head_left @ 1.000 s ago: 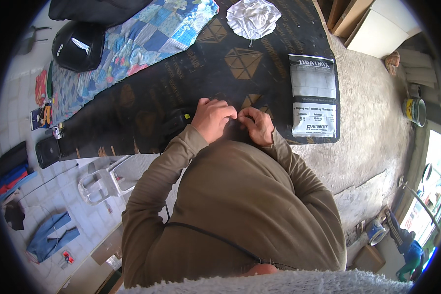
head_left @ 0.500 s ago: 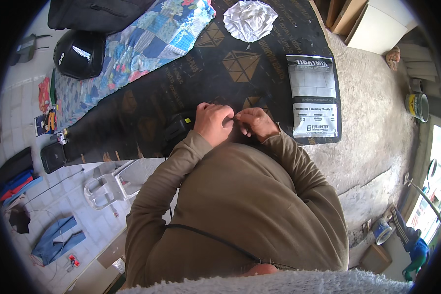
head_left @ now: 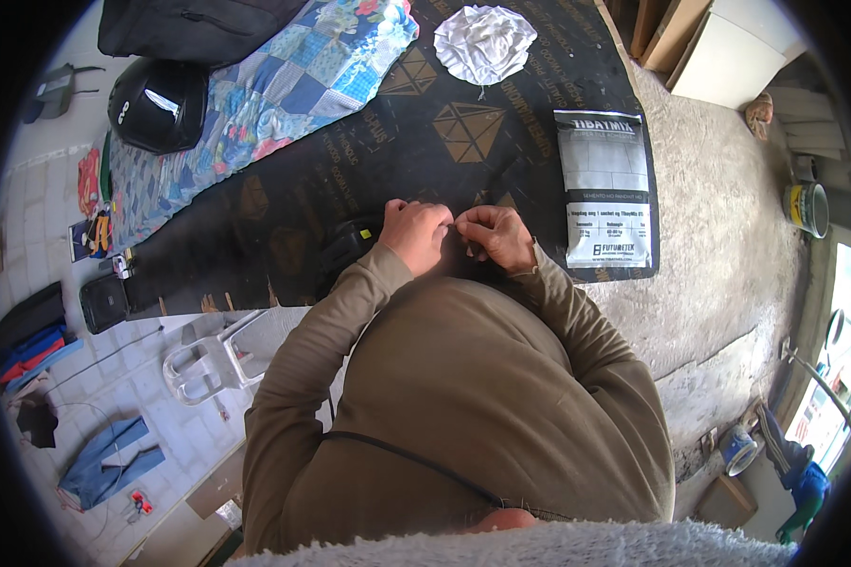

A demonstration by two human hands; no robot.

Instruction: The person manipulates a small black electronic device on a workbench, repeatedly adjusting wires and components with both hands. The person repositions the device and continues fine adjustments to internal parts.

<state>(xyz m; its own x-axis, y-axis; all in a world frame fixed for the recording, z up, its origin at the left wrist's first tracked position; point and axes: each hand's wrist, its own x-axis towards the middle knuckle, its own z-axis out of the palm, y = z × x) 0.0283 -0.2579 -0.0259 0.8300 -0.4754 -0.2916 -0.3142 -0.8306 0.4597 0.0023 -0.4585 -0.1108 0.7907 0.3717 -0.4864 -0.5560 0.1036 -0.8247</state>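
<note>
Both hands meet over the black board table point(head_left: 350, 180), close against my body. My left hand point(head_left: 416, 234) is closed in a pinch, its fingertips nearly touching those of the right. My right hand point(head_left: 498, 236) is also closed, with thumb and forefinger pressed together. Whatever lies between the fingertips is too small and dark to make out. Just left of my left hand sits a black object point(head_left: 346, 244) with a small yellow-green spot, partly covered by my sleeve. Right of my right hand lies a grey and white printed packet point(head_left: 605, 189).
A gathered white round cloth point(head_left: 485, 45) lies at the far side of the table. Patchwork fabric point(head_left: 293, 80), a black helmet point(head_left: 158, 106) and a black bag point(head_left: 194, 28) occupy the far left. A pale plastic chair point(head_left: 208, 369) stands below the table's left edge.
My hands stay together in nearly the same place, with the right fingers shifting slightly. The whole view has moved a little.
</note>
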